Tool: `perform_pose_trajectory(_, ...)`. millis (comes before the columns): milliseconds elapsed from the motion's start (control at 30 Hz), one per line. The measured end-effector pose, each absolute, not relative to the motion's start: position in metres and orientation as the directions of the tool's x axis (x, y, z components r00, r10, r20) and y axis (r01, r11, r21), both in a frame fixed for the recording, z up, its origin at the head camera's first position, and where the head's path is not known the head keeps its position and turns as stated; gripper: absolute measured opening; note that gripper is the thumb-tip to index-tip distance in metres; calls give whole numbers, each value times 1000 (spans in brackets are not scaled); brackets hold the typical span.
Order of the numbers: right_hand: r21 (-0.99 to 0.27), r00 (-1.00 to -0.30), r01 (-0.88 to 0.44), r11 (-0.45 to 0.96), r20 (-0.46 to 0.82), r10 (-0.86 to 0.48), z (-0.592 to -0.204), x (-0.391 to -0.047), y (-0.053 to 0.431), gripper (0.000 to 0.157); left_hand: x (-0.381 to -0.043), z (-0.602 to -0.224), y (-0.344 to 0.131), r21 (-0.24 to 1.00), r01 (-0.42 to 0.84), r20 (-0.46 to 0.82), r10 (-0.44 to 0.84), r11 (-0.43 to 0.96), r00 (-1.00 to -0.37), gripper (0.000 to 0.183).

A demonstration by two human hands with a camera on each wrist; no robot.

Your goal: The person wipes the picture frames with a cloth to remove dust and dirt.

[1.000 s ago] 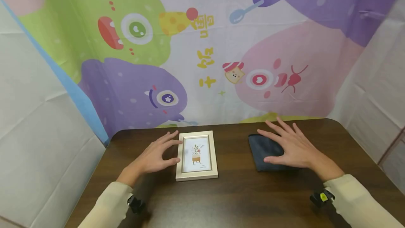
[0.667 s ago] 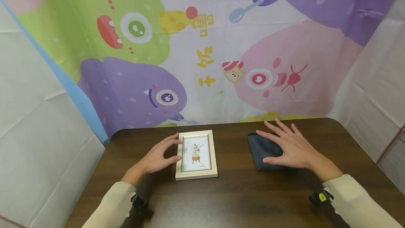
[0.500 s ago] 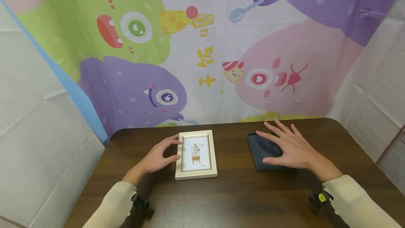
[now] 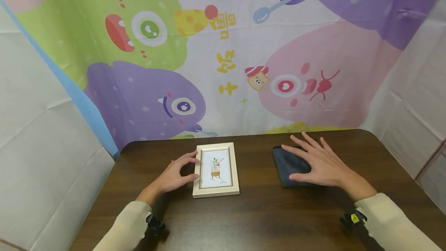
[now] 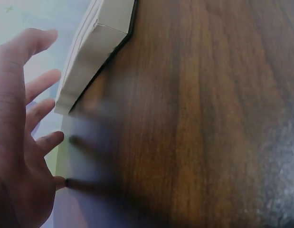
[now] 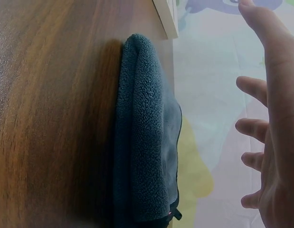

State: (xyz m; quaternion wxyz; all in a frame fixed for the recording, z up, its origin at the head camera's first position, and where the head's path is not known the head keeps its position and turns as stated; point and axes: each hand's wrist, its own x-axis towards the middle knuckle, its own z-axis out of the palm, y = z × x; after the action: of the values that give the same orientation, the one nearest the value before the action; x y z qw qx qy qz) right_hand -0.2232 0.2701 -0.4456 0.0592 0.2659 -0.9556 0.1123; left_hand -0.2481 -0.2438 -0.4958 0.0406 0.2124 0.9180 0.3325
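A cream picture frame (image 4: 196,189) with a potted-plant print lies face up, left of the table's middle. Beside its left edge is my left hand (image 4: 175,175), thumb and fingers apart and bent slightly. Its fingertips are close to the frame (image 5: 82,71); whether they touch cannot be told. To the right lies a folded dark blue-grey towel (image 4: 292,165); its plush pile and thick fold show in the right wrist view. My right hand (image 4: 322,165) hovers over the towel (image 6: 147,137) with fingers spread, holding nothing, and hides the towel's right part.
Both things lie on a dark wood-grain table (image 4: 258,220). Behind it hangs a cloth with printed cartoon monsters (image 4: 223,119); pale sheets (image 4: 45,146) hang at both sides. Each wrist carries a small black camera (image 4: 155,224) on a strap.
My left hand has come slightly rightward and its fingers have drawn nearer together at the frame's left edge. The right hand, the towel and the frame have hardly moved.
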Motion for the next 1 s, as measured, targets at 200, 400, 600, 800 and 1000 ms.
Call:
perform_pose_trajectory(200, -201, -853, -521, 830, 166, -495, -446, -223, 269, 90, -263, -524, -256, 634, 387, 80, 440, 670, -894, 46)
perform_pose_trajectory(400, -207, -850, -526, 825, 169, -500, -446, -223, 268, 89, -255, -515, -252, 662, 418, 127, 456, 623, -881, 50)
perform_pose_trajectory(600, -210, -853, -521, 827, 165, -495, -446, -223, 268, 89, -265, -540, -263, 654, 463, 195, 459, 598, -867, 52)
perform_pose_trajectory(800, -219, -852, -523, 824, 163, -497, -447, -224, 267, 88, -256, -529, -256, 709, 421, 171, 441, 566, -881, 50)
perform_pose_trajectory(1000, -218, -847, -530, 819, 170, -503, -448, -223, 266, 88, -252, -520, -251, 740, 358, 123, 409, 570, -904, 48)
